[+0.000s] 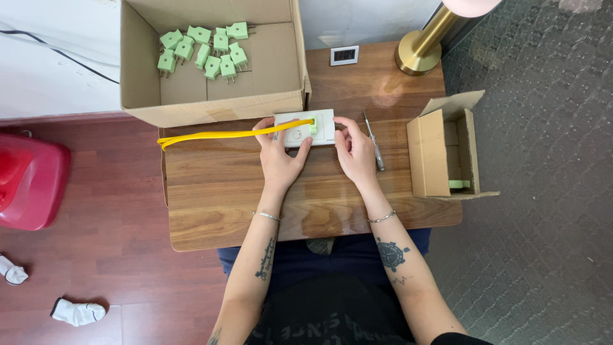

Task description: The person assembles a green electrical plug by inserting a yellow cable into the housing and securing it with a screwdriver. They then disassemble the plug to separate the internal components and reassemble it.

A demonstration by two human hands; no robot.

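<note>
With our left hand (pixel 279 160) and right hand (pixel 355 152) clamped on the ends of a white socket plate (pixel 305 128) on the worktop (pixel 223 191), we judge it light, rigid, best gripped by its edges.
</note>
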